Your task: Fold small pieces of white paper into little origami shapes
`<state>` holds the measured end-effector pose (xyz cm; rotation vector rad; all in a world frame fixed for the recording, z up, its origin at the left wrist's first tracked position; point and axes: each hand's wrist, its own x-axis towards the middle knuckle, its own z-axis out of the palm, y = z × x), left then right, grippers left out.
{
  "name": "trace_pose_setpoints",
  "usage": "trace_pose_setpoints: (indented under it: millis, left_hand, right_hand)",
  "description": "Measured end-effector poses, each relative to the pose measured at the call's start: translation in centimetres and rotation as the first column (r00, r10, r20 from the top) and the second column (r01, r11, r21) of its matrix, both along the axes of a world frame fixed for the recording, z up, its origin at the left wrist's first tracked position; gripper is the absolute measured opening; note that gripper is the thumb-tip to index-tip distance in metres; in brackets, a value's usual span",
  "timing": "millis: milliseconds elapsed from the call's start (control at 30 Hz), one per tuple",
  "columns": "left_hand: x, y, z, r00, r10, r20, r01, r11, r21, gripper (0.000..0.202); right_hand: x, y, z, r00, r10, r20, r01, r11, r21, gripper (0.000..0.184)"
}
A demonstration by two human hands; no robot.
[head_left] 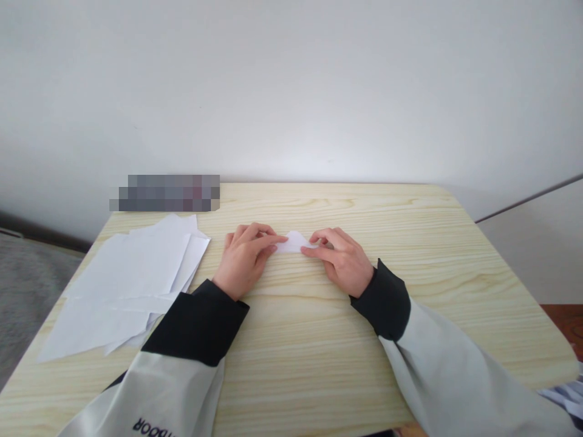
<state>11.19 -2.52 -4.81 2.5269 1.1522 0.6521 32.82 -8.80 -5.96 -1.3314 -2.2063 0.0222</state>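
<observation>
A small folded piece of white paper (295, 241) lies on the light wooden table (319, 340), near its middle. My left hand (246, 258) presses on the paper's left end with curled fingers pinched together. My right hand (341, 258) pinches its right end in the same way. Most of the paper is hidden under my fingers. Both wrists rest on the tabletop.
A loose stack of white paper sheets (127, 285) lies spread on the table's left side. A blurred dark object (168, 193) sits at the back left edge against the white wall. Grey floor shows at the far left.
</observation>
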Motion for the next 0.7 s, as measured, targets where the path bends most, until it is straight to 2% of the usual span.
trace_pose_setpoints:
  millis: [100, 167, 267, 400, 700]
  left_hand:
    - [0.1, -0.2, -0.2, 0.980, -0.198, 0.009, 0.195, 0.972, 0.130, 0.034]
    - [0.3, -0.4, -0.2, 0.968, -0.248, -0.035, 0.251, 0.950, 0.185, 0.032]
    - [0.5, -0.8, 0.2, 0.974, -0.201, -0.102, 0.222, 0.938, 0.266, 0.028]
    - [1.1, -1.8, 0.6, 0.975, -0.113, -0.193, 0.183, 0.899, 0.398, 0.027]
    - [1.3, -2.6, 0.8, 0.978, -0.026, -0.206, 0.102, 0.924, 0.369, 0.025]
  right_hand:
    - [-0.1, 0.1, 0.1, 1.000, 0.011, 0.012, -0.010, 1.000, -0.020, 0.031]
    - [-0.3, 0.1, 0.2, 1.000, 0.006, 0.028, -0.006, 1.000, -0.019, 0.027]
    - [-0.8, -0.1, 0.2, 0.996, -0.001, 0.086, 0.001, 1.000, 0.000, 0.025]
    - [-1.7, -0.5, 0.2, 0.985, -0.080, 0.154, 0.064, 0.992, 0.108, 0.024]
    - [-1.8, -0.6, 0.3, 0.987, -0.091, 0.136, 0.074, 0.989, 0.127, 0.023]
